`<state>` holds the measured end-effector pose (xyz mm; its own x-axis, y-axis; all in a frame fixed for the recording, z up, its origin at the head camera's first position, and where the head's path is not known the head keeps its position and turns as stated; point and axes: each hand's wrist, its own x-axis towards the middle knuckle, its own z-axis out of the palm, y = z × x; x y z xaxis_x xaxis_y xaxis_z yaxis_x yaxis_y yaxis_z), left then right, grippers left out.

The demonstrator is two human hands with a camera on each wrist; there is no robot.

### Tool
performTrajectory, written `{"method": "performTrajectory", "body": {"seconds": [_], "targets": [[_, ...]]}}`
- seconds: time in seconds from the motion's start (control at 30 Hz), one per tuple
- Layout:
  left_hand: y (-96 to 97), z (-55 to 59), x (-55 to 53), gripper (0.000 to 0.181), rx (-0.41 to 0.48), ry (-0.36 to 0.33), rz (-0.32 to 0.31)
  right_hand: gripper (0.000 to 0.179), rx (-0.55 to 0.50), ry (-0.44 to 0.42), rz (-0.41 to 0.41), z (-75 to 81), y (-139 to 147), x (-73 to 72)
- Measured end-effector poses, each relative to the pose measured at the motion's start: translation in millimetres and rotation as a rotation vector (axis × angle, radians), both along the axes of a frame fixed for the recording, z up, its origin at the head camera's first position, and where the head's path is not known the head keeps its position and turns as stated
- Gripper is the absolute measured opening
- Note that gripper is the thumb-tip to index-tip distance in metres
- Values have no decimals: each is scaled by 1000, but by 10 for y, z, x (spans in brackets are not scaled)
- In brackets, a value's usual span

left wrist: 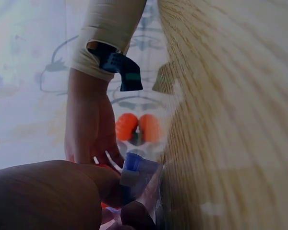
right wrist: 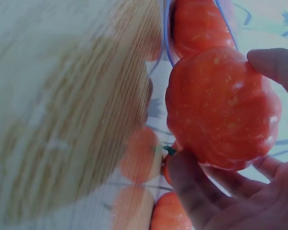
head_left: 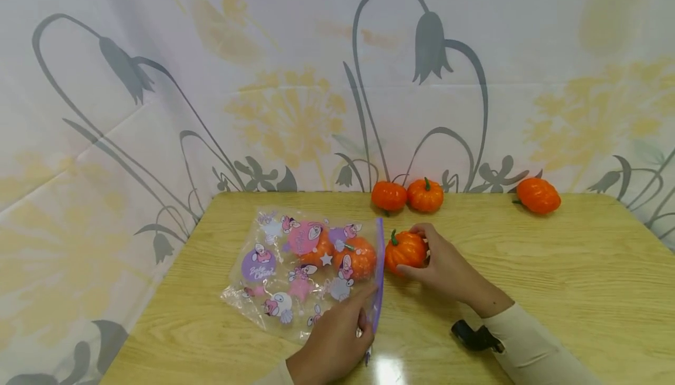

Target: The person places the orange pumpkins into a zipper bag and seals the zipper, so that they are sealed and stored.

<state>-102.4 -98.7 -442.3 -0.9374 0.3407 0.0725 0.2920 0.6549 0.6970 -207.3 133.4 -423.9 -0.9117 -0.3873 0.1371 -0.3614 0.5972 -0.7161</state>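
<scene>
A clear zip bag (head_left: pixel 263 300) with pink and purple cartoon prints lies on the table, its purple zip edge (head_left: pixel 378 291) facing right. Inside it are two small orange pumpkins (head_left: pixel 354 259). My left hand (head_left: pixel 337 335) pinches the bag near the lower end of that edge; the purple strip (left wrist: pixel 132 175) shows by its fingers in the left wrist view. At the bag's mouth, my right hand (head_left: pixel 443 262) grips another orange pumpkin (head_left: pixel 405 251) with a green stem. In the right wrist view, thumb and fingers spread around this pumpkin (right wrist: pixel 223 108), in front of a bagged one.
Two pumpkins (head_left: pixel 425 196) sit side by side at the table's back edge, and another pumpkin (head_left: pixel 538 196) lies on its side at the back right. A flower-printed cloth (head_left: pixel 316 51) hangs behind the wood-grain table (head_left: pixel 580 291). A black device (head_left: pixel 474 337) is at the right sleeve.
</scene>
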Motion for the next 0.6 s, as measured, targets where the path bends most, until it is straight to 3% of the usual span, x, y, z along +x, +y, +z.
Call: {"method": "performTrajectory", "body": {"seconds": [0.23,0.6], "targets": [[-2,5,13,74,-7,36,28,72,-89,-61,48,9,8,3],[-2,44,4,71,26,-55,52,68,-156,-95,97,-49,3,28]]}}
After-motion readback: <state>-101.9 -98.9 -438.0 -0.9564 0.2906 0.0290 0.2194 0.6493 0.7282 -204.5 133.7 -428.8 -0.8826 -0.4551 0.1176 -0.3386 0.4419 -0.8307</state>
